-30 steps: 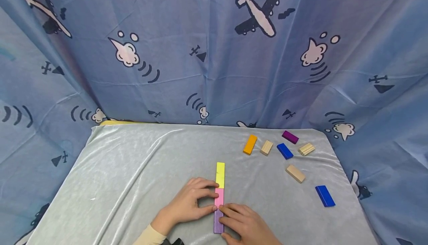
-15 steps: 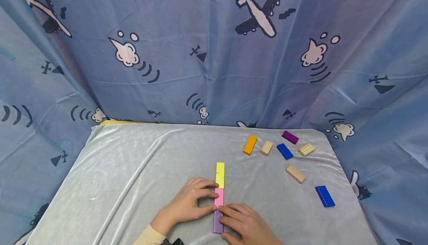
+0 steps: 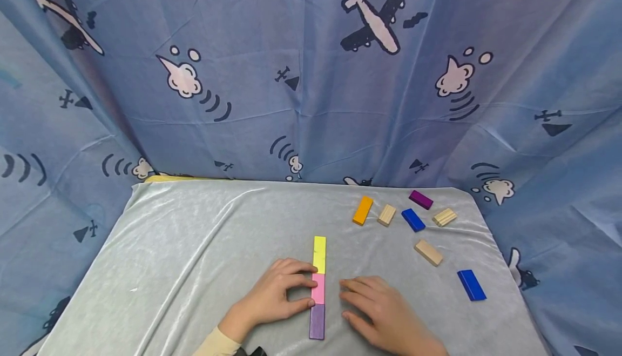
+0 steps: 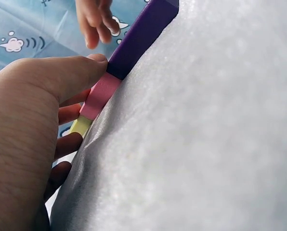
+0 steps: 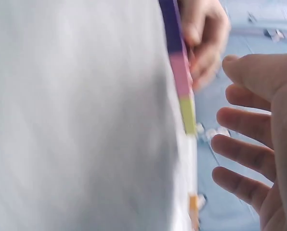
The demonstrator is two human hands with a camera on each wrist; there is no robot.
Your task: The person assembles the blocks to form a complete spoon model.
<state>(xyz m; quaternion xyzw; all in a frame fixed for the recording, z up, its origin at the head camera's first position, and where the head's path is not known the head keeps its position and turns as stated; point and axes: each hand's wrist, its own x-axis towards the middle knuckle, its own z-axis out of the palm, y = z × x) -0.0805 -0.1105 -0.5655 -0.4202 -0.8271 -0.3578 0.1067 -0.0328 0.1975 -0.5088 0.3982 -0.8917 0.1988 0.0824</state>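
A yellow block [image 3: 319, 254], a pink block [image 3: 318, 288] and a purple block [image 3: 317, 322] lie end to end in one straight row on the cloth. My left hand [image 3: 274, 288] rests along the left side of this row, fingers extended. Its fingertips touch near the yellow and pink blocks, and the thumb touches where pink meets purple. To the right of the row, apart from it, my right hand [image 3: 386, 313] hovers with loosely spread fingers and holds nothing. The right wrist view shows that hand [image 5: 259, 130] with a gap between it and the blocks.
Loose blocks lie at the back right: an orange block [image 3: 363, 210], a dark purple block [image 3: 420, 200], blue blocks [image 3: 472, 284] and plain wooden blocks [image 3: 428, 252]. A grey cloth [image 3: 209, 226] covers the table, and a blue patterned curtain [image 3: 252, 75] hangs behind.
My right hand has let go of the purple block and moved away to the right and slightly forward. My left hand and the row of blocks stay where they were.
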